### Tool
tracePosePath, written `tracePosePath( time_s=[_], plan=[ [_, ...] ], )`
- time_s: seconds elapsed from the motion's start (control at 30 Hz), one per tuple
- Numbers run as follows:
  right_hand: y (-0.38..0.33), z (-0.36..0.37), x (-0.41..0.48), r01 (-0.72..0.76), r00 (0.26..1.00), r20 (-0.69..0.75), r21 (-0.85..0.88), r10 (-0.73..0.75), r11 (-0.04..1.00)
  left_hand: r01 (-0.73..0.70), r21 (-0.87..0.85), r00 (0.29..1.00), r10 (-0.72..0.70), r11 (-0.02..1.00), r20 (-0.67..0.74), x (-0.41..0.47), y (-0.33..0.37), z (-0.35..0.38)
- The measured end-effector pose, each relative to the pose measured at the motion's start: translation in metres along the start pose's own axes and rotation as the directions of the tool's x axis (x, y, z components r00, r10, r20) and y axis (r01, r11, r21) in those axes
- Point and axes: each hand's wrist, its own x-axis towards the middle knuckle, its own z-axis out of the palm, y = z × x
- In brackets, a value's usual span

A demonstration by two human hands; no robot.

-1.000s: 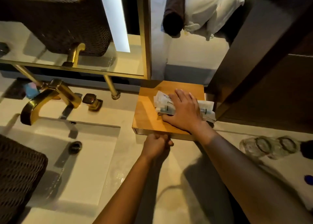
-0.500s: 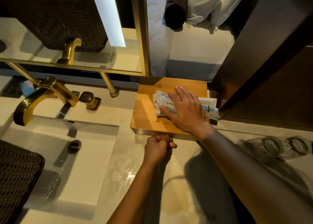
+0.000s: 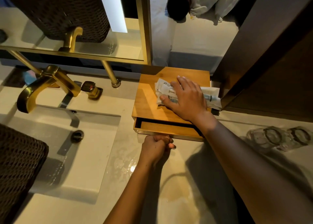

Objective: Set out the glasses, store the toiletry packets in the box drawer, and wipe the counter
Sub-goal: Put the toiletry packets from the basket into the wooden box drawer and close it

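A wooden box stands on the counter against the back wall. Its drawer is pulled out a little, showing a dark gap under the lid. My left hand is closed on the drawer's front edge. My right hand lies flat, fingers spread, on a pile of white toiletry packets on top of the box. Two clear glasses stand on the counter to the right of the box.
A white sink with a gold faucet and handle fills the left. A dark woven basket sits at the near left edge. Wet patches glisten on the counter. A dark wooden panel rises on the right.
The drawer was shut before and now stands slightly open, drawn toward me by my left hand. My right hand has stayed pressed on the packets.
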Motion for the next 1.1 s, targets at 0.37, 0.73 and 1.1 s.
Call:
tracePosePath(
  time_s=[0.37, 0.73, 1.1],
  plan=[
    [-0.002, -0.005, 0.001, -0.002, 0.999, 0.054, 0.008, 0.002, 1.0, -0.006, 0.145, 1.0, 0.006, 0.989, 0.004, -0.022, -0.028, -0.013],
    [-0.003, -0.007, 0.0, -0.007, 0.999, 0.052, 0.024, 0.005, 1.0, -0.037, 0.291, 0.999, 0.035, 0.956, 0.012, -0.039, -0.042, -0.02],
    [0.001, -0.014, -0.005, 0.048, 0.999, 0.005, 0.132, -0.049, 0.99, -0.416, 0.907, 0.684, 0.678, 0.062, 0.267, -0.068, -0.059, -0.074]
  ],
)
